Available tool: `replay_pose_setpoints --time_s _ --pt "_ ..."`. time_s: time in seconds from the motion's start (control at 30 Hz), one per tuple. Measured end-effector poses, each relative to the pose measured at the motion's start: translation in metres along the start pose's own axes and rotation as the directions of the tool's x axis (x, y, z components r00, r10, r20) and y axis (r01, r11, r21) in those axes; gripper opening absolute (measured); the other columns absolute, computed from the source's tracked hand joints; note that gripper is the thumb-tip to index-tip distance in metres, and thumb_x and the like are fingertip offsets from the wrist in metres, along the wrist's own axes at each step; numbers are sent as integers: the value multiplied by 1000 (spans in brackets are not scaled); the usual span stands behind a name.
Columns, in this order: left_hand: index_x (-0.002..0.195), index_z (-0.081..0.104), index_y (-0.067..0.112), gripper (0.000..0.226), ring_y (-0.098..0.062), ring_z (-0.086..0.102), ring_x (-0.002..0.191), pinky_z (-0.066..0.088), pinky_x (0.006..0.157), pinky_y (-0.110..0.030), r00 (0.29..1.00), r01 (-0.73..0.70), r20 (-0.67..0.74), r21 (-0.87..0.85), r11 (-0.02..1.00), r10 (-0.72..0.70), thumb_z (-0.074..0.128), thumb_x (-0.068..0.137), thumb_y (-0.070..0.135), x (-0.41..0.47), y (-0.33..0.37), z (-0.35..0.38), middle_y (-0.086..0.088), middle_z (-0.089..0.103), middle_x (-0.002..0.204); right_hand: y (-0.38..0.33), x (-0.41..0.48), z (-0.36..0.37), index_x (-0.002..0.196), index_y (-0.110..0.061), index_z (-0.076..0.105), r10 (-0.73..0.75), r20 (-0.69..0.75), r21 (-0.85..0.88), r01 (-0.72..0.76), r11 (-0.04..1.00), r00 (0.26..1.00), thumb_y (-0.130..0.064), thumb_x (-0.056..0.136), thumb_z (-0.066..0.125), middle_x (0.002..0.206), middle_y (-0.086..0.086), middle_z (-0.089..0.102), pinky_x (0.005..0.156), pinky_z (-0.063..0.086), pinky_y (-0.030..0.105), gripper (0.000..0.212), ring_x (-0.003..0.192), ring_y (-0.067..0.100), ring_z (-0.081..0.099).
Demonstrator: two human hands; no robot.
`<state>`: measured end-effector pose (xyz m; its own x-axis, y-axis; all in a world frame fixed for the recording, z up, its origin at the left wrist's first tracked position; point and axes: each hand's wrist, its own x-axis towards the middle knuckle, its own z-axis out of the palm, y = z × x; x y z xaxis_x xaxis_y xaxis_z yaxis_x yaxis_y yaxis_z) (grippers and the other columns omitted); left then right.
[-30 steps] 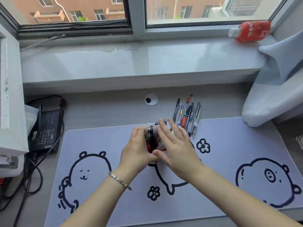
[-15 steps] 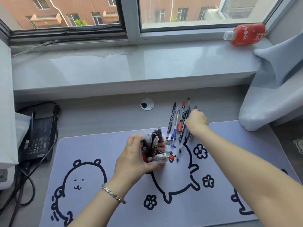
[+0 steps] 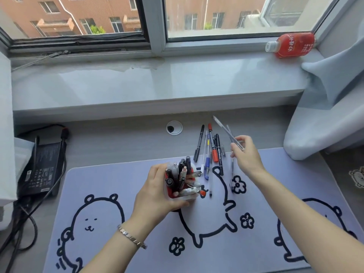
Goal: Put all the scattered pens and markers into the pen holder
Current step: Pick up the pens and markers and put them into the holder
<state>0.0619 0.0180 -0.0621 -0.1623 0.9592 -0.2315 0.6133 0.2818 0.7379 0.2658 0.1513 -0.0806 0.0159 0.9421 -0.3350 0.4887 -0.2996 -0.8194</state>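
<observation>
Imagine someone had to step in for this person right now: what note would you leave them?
Left hand: wrapped around the pen holder, steadying it on the desk mat.
Right hand: fingers pinching clear pens, lifted off the desk.
Done: holder already crammed with pens and markers.
Left: drop in the lifted pens, then collect the loose pens lying just behind and right of the holder.

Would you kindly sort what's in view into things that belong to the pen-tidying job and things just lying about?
Job:
- red-and-clear pen holder, gripped by left hand
- clear pens in right hand
- loose pens and markers

Lying about:
- red drink bottle
- black power adapter
- bear-print desk mat
</observation>
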Motion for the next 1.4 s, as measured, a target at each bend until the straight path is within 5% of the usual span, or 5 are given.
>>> replay_pose_setpoints --time_s 0.47,0.57,0.73,1.03,1.4 --pt "140 9 37 114 -7 18 135 19 114 -27 1000 -9 26 14 1000 8 80 52 51 -14 17 -11 11 12 147 -55 -106 -47 86 -14 65 -41 503 270 -112 956 864 -18 97 38 64 -1 64 34 27 13 29 42 9 39" --pt "125 32 37 77 10 37 111 28 93 0 972 -124 -220 -207 970 78 62 58 58 -23 46 -29 20 37 125 -62 -116 -33 74 -8 63 -110 531 282 -52 958 840 -26 91 46 62 1 62 36 30 13 30 45 10 38" --pt "89 60 12 16 -2 61 49 42 43 -11 999 16 -27 -653 757 -45 67 77 5 -22 74 -42 -2 64 72 -68 -127 -6 84 -3 59 -132 583 269 -36 962 802 -18 97 42 53 -9 59 38 30 11 26 42 2 42" --pt "74 55 13 13 -8 67 54 53 49 -16 912 70 -131 -883 464 -388 56 86 7 -25 33 -69 -2 60 69 -74 -121 -49 87 -40 58 -279 295 -280 362 889 914 -25 88 52 59 -6 60 59 42 14 17 61 3 56" --pt "79 54 9 9 -10 68 55 56 52 -18 855 134 -10 -961 241 -519 54 87 4 -41 2 -56 -9 60 77 -75 -92 20 72 -9 55 -278 435 -379 454 806 856 -41 95 34 68 3 64 56 40 28 44 54 7 49"
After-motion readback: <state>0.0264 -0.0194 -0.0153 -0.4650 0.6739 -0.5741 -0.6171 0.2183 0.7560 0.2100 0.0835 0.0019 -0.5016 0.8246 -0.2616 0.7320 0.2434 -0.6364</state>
